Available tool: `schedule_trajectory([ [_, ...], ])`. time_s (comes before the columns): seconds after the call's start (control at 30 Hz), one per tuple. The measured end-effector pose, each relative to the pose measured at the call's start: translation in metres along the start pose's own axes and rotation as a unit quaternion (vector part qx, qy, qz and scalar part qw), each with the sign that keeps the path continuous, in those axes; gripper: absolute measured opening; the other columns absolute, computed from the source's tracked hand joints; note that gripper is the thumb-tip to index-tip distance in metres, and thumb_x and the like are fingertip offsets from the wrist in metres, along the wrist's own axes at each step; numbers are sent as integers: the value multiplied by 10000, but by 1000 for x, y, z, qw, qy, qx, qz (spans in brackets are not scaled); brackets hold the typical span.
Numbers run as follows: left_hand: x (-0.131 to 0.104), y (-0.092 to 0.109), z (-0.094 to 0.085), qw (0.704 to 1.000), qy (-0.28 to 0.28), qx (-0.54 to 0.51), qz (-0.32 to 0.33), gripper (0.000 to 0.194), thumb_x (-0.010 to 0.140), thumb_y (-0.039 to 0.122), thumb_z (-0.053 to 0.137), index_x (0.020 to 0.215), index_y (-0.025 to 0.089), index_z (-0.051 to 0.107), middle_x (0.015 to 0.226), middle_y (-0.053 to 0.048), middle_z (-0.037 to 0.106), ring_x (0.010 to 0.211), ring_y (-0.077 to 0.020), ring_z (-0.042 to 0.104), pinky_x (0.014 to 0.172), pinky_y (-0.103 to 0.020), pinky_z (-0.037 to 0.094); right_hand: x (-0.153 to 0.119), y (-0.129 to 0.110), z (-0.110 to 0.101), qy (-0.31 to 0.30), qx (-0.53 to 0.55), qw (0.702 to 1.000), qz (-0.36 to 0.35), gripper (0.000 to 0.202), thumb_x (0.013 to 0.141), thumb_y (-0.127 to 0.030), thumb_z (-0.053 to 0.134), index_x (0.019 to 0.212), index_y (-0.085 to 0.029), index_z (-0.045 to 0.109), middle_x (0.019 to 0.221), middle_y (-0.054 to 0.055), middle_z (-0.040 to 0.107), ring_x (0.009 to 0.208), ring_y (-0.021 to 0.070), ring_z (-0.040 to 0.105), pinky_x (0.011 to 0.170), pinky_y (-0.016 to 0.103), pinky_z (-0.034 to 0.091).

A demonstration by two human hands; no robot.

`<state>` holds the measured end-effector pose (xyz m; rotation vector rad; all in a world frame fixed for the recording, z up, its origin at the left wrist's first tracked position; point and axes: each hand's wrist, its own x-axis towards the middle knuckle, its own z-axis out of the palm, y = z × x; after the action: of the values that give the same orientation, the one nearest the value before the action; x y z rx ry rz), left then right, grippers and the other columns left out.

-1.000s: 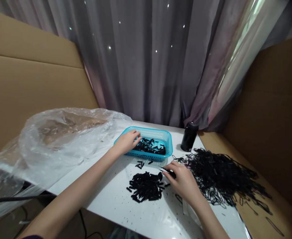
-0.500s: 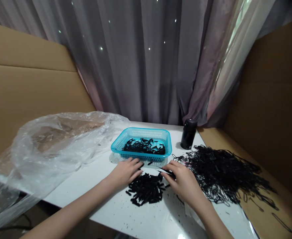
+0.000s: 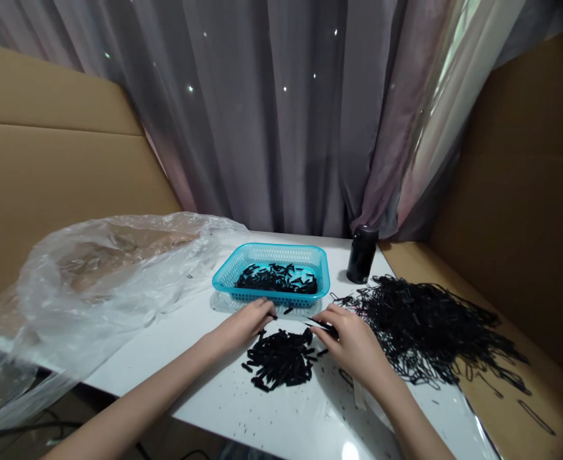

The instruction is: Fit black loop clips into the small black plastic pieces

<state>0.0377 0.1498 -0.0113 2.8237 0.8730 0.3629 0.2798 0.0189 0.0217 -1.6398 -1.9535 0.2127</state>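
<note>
My left hand (image 3: 254, 317) is closed in a pinch in front of the basket, with the end of a small black piece (image 3: 274, 317) showing at its fingertips. My right hand (image 3: 349, 332) is wrapped round a slim black tool (image 3: 326, 328) whose pale, pointed tip is aimed left; its exact kind cannot be made out. Between and below both hands lies a heap of short black pieces (image 3: 281, 359) on the white table. Just beyond the fingers stands a turquoise plastic basket (image 3: 223, 281), its bottom covered with more small black pieces.
A large tangle of thin black loops (image 3: 429, 329) spreads over the right side. Behind it stands a dark cylindrical container (image 3: 362, 255). Crumpled clear plastic (image 3: 118, 287) covers the left. Cardboard panels (image 3: 55, 166) flank the table, and a grey curtain (image 3: 243, 128) hangs behind.
My left hand's fingers, spread flat before, have drawn together into a pinch on a small black piece. The right hand stays almost in place with the tool. The whole view has shifted slightly.
</note>
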Motion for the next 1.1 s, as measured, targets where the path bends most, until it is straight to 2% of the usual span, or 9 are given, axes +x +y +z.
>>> schedule_trajectory([
  [0.13, -3, 7, -7, 1000, 13, -6, 16, 163, 998, 170, 438, 922, 197, 580, 893, -61, 644, 800, -209, 635, 709, -304, 515, 0, 1, -2, 3, 4, 1000, 0, 160, 967, -256, 579, 987, -247, 738, 994, 40, 734, 886, 224, 721, 720, 292, 502],
  [0.27, 0, 21, -31, 998, 60, -10, 31, 168, 1018, 171, 431, 1012, 202, 596, 1002, -72, 661, 914, -206, 652, 796, -314, 541, -1, 1, -3, 5, 8, 1000, 1, 161, 972, -259, 575, 993, -244, 735, 998, 40, 731, 888, 228, 723, 723, 298, 505],
  [0.43, 34, 12, -62, 989, 150, 5, -6, 212, 1042, 210, 426, 1134, 202, 617, 1130, -97, 658, 1053, -232, 640, 949, -406, 527, -1, 2, -2, 6, 9, 1000, 0, 165, 972, -261, 578, 1011, -243, 737, 1003, 45, 736, 902, 232, 724, 744, 304, 513],
  [0.53, 50, 6, -68, 987, 156, 20, -23, 220, 1013, 192, 472, 1146, 187, 647, 1200, -124, 661, 1125, -271, 626, 994, -465, 507, 0, 3, -3, 10, 6, 1000, 4, 160, 966, -254, 587, 1008, -237, 741, 994, 48, 736, 889, 231, 724, 744, 308, 515],
  [0.63, 46, 14, -68, 991, 128, 25, -17, 237, 1020, 216, 458, 1125, 182, 669, 1215, -128, 669, 1133, -262, 630, 985, -429, 505, 0, 3, -4, 13, 4, 1000, 6, 158, 965, -259, 589, 995, -236, 743, 972, 44, 733, 871, 228, 723, 721, 303, 510],
  [0.77, 21, 30, -61, 999, 25, 25, -7, 227, 994, 319, 529, 904, 197, 697, 865, -52, 723, 778, -193, 681, 721, -286, 518, -1, 1, -6, 17, 8, 1000, 1, 156, 969, -267, 584, 983, -240, 737, 988, 40, 732, 871, 220, 717, 712, 296, 502],
  [0.87, 5, 29, -47, 998, -25, 36, -35, 166, 935, 275, 568, 857, 182, 682, 835, -69, 718, 720, -207, 676, 636, -276, 483, -2, -1, -8, 18, 13, 1000, -5, 144, 966, -259, 589, 979, -240, 731, 981, 34, 730, 865, 216, 713, 711, 294, 498],
  [0.97, 0, 21, -32, 997, -43, 37, -58, 148, 909, 238, 546, 828, 177, 654, 877, -93, 709, 722, -214, 670, 634, -285, 482, -2, -2, -9, 18, 14, 1000, -6, 133, 962, -253, 598, 973, -239, 730, 970, 31, 729, 857, 215, 710, 701, 292, 490],
  [1.1, 3, 19, -20, 997, -28, 28, -71, 176, 930, 190, 461, 822, 186, 600, 832, -83, 687, 738, -219, 653, 672, -305, 496, -2, -2, -10, 23, 12, 1000, -4, 140, 965, -258, 594, 959, -239, 733, 955, 33, 727, 833, 213, 706, 676, 286, 476],
])
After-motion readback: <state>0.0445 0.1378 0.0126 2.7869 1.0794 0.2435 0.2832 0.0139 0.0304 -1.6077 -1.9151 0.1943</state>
